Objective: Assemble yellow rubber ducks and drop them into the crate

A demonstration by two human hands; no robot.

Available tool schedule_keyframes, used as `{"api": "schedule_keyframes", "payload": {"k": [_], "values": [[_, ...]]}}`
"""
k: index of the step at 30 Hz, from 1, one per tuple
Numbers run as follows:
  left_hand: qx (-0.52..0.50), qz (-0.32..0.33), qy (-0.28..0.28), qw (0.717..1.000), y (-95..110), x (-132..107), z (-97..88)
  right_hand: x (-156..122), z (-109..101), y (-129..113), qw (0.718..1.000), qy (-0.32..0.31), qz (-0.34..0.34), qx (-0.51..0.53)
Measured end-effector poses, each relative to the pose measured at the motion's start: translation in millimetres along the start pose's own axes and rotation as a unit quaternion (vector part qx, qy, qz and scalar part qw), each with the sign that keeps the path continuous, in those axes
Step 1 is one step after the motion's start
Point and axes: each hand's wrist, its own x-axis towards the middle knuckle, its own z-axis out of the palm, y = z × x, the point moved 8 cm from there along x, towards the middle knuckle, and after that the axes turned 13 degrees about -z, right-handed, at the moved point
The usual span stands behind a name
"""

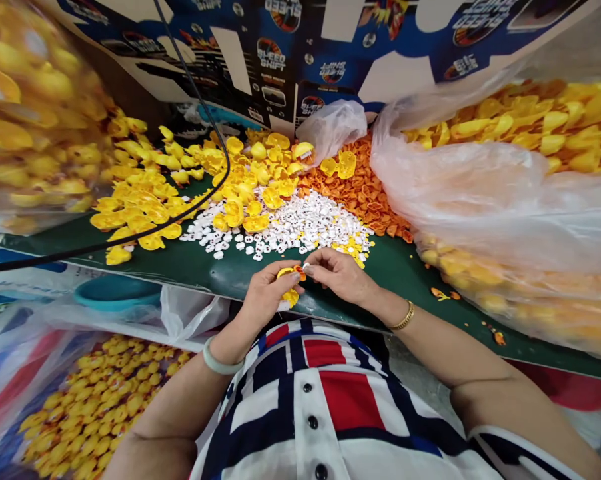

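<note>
**Small yellow rubber duck (290,298) held tight**

The left hand (266,300) clenches the duck; the right hand's (341,275) fingertips (314,257) pinch a tiny white piece (306,266) just beside it. Beyond, on a dark green bench (405,280), lie heaps of white plastic eyes (280,230), orange plastic bills (360,193) and yellow duck pieces (140,207).

toy eyes (275,230) centre | beaks (360,193) behind right | bagged ducks (505,200) right

Glossy plastic ducks (145,207) (yellow) beside a crinkled thin plastic bag (455,193)

"Speed Shift" upside down, blue cardboard (270,57)
</note>
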Motion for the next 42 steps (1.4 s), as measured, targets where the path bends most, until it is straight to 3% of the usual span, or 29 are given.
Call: {"api": "schedule_keyframes", "payload": {"k": [5, 11, 15, 17, 21, 25, 28, 31, 34, 38, 42], "values": [[0.012, 0.042, 0.051, 0.998, 4, -5, -1.7, -6, -2, -4, 0.997, 0.069, -0.028, -0.035], [-0.163, -0.033, -0.026, 0.986, -6, 9, 6.1, -6, 1, -22, 0.969, 0.038, -0.211, -0.121], [-0.158, -0.075, -0.054, 0.983, -8, 12, 9.8, -5, -2, -23, 0.950, 0.032, -0.254, -0.179], [-0.140, -0.090, -0.056, 0.984, -9, 11, 9.3, -5, -4, -30, 0.925, 0.013, -0.291, -0.242], [-0.117, -0.079, -0.029, 0.990, -5, 13, 0.3, -6, -7, -49, 0.837, -0.061, -0.362, -0.407], [-0.069, -0.049, 0.007, 0.996, -1, 18, -8.4, -3, 3, -59, 0.771, -0.175, -0.331, -0.516], [-0.023, -0.021, 0.009, 0.999, 1, 20, -6.6, -2, 14, -60, 0.752, -0.240, -0.280, -0.546], [0.004, 0.001, 0.015, 1.000, 2, 22, -4.1, -1, 22, -55, 0.752, -0.262, -0.257, -0.547], [-0.015, 0.007, 0.011, 1.000, 2, 23, -2.2, 0, 22, -44, 0.786, -0.232, -0.242, -0.520], [-0.078, -0.047, -0.044, 0.995, -7, 19, 2.1, -2, 16, -32, 0.842, -0.158, -0.245, -0.453], [-0.090, -0.034, -0.090, 0.991, -7, 7, 3.0, -6, 18, -31, 0.851, -0.136, -0.282, -0.422]]}}
